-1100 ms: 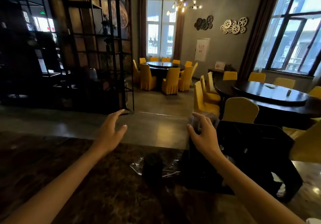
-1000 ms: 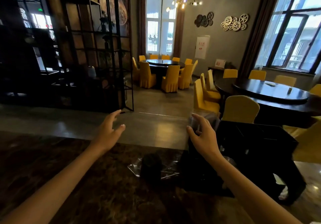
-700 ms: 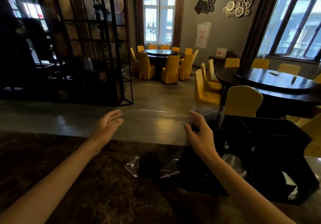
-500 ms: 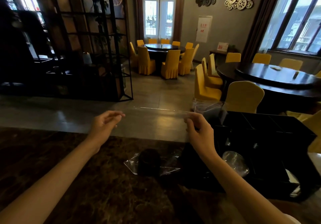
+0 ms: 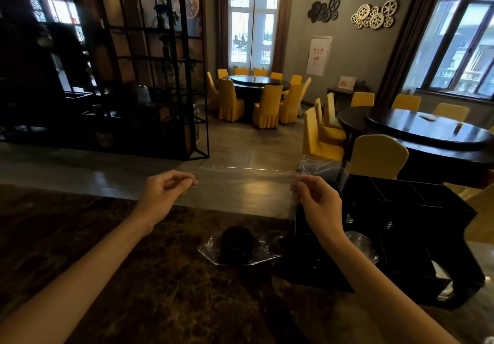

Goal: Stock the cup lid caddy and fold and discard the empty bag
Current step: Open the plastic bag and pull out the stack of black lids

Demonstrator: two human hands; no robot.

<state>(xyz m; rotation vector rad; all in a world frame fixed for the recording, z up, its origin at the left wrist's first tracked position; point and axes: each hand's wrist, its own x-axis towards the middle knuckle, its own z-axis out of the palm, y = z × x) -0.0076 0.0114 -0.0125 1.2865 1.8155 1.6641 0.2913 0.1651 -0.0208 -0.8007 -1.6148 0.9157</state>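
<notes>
A dining room with round tables (image 5: 430, 132) and yellow chairs (image 5: 378, 156) lies beyond a dark marble counter (image 5: 133, 277). The black caddy (image 5: 417, 226) stands at right, a bag of black lids (image 5: 238, 247) beside it. Left hand (image 5: 164, 191) and right hand (image 5: 319, 200) pinch the empty clear bag (image 5: 243, 188) stretched between them.

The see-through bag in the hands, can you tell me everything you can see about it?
The clear bag is thin, see-through plastic, so the floor shows through it. It looks empty and flat. It is held up in the air above the dark marble counter, stretched wide. The left hand pinches one top corner and the right hand pinches the other. Its top edge catches light as a bright straight line. Nothing else touches it.
</notes>
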